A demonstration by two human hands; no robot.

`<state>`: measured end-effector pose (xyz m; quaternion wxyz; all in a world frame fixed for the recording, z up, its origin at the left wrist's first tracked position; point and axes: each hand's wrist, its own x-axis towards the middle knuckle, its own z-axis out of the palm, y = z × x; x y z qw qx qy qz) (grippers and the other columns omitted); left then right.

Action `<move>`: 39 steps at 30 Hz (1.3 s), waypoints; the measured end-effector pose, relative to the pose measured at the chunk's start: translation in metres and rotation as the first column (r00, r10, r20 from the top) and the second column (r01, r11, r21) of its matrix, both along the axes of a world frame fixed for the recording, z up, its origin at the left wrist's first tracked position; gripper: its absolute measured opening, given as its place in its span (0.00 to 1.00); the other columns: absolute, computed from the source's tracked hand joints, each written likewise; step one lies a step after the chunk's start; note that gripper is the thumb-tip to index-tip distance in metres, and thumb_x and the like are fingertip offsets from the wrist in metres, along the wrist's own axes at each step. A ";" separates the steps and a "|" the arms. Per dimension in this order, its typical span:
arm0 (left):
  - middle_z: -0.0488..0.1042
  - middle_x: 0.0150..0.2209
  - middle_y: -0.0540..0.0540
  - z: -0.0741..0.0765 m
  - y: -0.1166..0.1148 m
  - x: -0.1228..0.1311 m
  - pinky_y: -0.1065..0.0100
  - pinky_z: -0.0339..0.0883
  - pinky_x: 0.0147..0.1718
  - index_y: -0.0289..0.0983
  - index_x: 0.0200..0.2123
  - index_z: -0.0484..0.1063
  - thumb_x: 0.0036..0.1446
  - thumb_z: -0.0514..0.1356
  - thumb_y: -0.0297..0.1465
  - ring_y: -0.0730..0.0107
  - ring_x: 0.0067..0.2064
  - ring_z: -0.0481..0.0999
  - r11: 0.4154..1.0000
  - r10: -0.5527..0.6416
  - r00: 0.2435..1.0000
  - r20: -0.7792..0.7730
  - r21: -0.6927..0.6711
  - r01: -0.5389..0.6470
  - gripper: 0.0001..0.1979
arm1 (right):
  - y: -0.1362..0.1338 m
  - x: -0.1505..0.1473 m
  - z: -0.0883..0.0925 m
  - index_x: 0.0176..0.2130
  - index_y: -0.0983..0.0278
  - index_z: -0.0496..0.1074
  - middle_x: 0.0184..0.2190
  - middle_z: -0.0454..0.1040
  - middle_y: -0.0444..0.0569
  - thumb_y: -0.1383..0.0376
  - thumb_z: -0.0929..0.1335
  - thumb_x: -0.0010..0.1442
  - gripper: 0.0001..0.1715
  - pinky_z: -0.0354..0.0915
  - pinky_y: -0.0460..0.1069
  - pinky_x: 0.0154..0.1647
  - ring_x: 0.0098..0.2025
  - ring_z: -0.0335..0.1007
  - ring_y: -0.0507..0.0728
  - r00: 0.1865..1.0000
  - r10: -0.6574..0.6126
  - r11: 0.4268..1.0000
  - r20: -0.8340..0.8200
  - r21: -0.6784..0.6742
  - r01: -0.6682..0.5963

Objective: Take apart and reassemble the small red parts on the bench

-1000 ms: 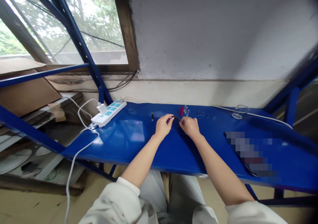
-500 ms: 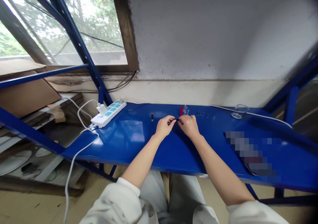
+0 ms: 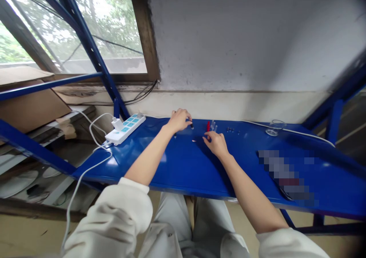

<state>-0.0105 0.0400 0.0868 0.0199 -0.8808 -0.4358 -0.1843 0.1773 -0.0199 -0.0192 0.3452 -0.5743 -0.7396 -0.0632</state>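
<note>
Dark tube (image 3: 192, 126), likely light, stiff: left hand (image 3: 180, 120) pinches its top, the surest hold. Right hand (image 3: 216, 143), at its four o'clock, looks loosely parted.

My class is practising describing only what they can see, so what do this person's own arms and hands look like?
The left hand and right hand are ungloved, and the forearms are bare, with no watch or bracelet visible. The left sleeve is off-white, loose and creased, with a smooth cuff band. The right sleeve is also off-white, partly cut off by the frame.
</note>
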 end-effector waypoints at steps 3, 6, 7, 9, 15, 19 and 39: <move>0.71 0.40 0.45 0.003 0.015 -0.013 0.54 0.53 0.46 0.39 0.31 0.73 0.48 0.60 0.33 0.58 0.48 0.63 0.997 0.023 0.992 -0.123 -0.073 -0.032 0.05 | 0.001 0.002 -0.002 0.36 0.63 0.70 0.26 0.71 0.45 0.63 0.61 0.56 0.11 0.48 0.47 0.32 0.29 0.66 0.52 1.000 0.005 0.999 -0.004 -0.052 -0.005; 0.71 0.39 0.44 -0.008 0.022 -0.020 0.54 0.51 0.47 0.39 0.30 0.74 0.47 0.61 0.32 0.57 0.48 0.63 0.985 0.029 0.977 -0.211 -0.161 -0.064 0.05 | 0.002 0.004 -0.002 0.35 0.63 0.70 0.25 0.70 0.44 0.63 0.61 0.56 0.10 0.48 0.47 0.32 0.28 0.65 0.51 1.000 0.003 0.996 -0.006 -0.090 -0.004; 0.72 0.39 0.44 -0.013 0.023 -0.022 0.53 0.51 0.47 0.39 0.30 0.74 0.47 0.61 0.31 0.57 0.48 0.63 0.981 0.033 0.974 -0.224 -0.182 -0.075 0.05 | 0.002 0.004 -0.002 0.35 0.63 0.70 0.25 0.71 0.44 0.64 0.61 0.56 0.10 0.49 0.47 0.32 0.28 0.65 0.51 1.000 0.002 0.995 -0.006 -0.098 -0.003; 0.72 0.38 0.44 -0.021 0.024 -0.025 0.53 0.51 0.48 0.39 0.29 0.74 0.46 0.61 0.30 0.57 0.48 0.64 0.973 0.040 0.971 -0.237 -0.213 -0.092 0.05 | 0.001 0.004 -0.002 0.35 0.63 0.70 0.26 0.71 0.44 0.64 0.61 0.56 0.10 0.49 0.47 0.32 0.28 0.65 0.51 1.000 -0.004 0.994 -0.007 -0.107 0.003; 0.73 0.38 0.44 -0.029 0.028 -0.032 0.52 0.51 0.48 0.39 0.29 0.74 0.46 0.61 0.30 0.57 0.49 0.64 0.968 0.065 0.965 -0.254 -0.219 -0.123 0.04 | 0.001 0.003 -0.001 0.35 0.63 0.70 0.26 0.71 0.44 0.64 0.61 0.56 0.10 0.49 0.47 0.33 0.29 0.66 0.51 1.000 0.000 0.993 -0.008 -0.117 -0.001; 0.73 0.39 0.44 -0.029 0.030 -0.035 0.52 0.51 0.48 0.39 0.30 0.74 0.46 0.60 0.31 0.57 0.49 0.64 0.968 0.066 0.959 -0.275 -0.216 -0.129 0.05 | 0.001 0.003 -0.002 0.34 0.62 0.70 0.26 0.72 0.44 0.64 0.61 0.55 0.10 0.50 0.47 0.33 0.29 0.66 0.52 1.000 -0.003 0.993 -0.012 -0.119 0.002; 0.73 0.41 0.45 -0.025 0.025 -0.032 0.53 0.50 0.49 0.39 0.31 0.73 0.47 0.60 0.30 0.58 0.50 0.64 0.965 0.056 0.949 -0.310 -0.226 -0.130 0.06 | 0.001 0.005 -0.002 0.34 0.62 0.70 0.27 0.72 0.44 0.63 0.61 0.55 0.10 0.49 0.47 0.32 0.29 0.67 0.52 1.000 -0.014 0.991 -0.008 -0.131 0.013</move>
